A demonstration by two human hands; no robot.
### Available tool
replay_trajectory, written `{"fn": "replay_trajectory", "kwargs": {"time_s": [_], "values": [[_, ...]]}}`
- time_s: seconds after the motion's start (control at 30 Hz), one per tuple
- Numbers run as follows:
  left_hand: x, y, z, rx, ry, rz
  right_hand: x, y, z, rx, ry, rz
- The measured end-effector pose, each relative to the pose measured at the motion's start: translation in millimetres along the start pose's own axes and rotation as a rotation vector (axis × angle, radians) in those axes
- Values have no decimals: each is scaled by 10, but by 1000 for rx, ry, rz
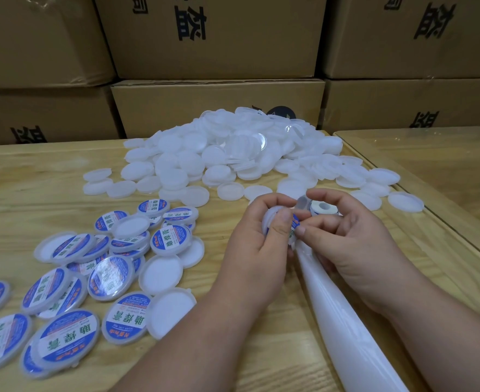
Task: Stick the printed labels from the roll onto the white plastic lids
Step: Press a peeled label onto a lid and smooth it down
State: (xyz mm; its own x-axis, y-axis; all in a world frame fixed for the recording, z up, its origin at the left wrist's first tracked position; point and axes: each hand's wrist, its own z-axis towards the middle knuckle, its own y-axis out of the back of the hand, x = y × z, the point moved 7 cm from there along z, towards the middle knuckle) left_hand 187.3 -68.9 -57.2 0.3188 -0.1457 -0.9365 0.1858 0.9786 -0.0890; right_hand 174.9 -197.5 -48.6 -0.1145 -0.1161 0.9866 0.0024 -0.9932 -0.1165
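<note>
My left hand (257, 244) grips a white plastic lid (270, 219) above the table, thumb across its face. My right hand (343, 239) pinches a blue-and-white printed label (294, 225) against that lid with thumb and forefinger. Just behind the fingers stands the label roll (322, 208), partly hidden. Its glossy white backing strip (337, 312) trails toward me under my right wrist. A big heap of bare white lids (233, 154) lies at the back of the wooden table. Several labelled lids (72, 281) lie scattered at the left.
Stacked cardboard boxes (216, 106) wall off the far side behind the wooden table (21, 193). A second table with a glossy top (442, 165) adjoins on the right. A few bare lids (405, 201) sit near that seam.
</note>
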Motion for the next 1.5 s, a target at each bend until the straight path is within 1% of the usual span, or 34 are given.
{"fn": "replay_trajectory", "kwargs": {"time_s": [0.2,0.47,0.63,0.77,0.87,1.0,1.1,1.17,1.23,1.4,1.5], "values": [[26,18,5,-5,-41,140,-31,109,36,-97,-7,-73],[-28,35,0,-57,-62,194,-4,138,15,-137,-22,-52],[-33,54,-6,-84,-71,215,26,173,-7,-204,45,-87],[4,140,0,-142,-12,171,56,317,5,-308,87,-76],[30,170,13,-157,52,149,23,419,29,-361,75,-81],[51,241,16,-243,114,109,-16,451,44,-376,78,-99],[46,253,-2,-282,113,-34,-12,427,49,-362,92,-92],[33,266,-15,-291,98,-89,-5,408,51,-351,95,-87],[29,276,-19,-302,95,-80,-4,399,53,-349,93,-87],[56,290,10,-314,103,66,-9,399,54,-354,91,-85],[90,320,23,-319,155,90,-9,415,50,-363,94,-89]]}}
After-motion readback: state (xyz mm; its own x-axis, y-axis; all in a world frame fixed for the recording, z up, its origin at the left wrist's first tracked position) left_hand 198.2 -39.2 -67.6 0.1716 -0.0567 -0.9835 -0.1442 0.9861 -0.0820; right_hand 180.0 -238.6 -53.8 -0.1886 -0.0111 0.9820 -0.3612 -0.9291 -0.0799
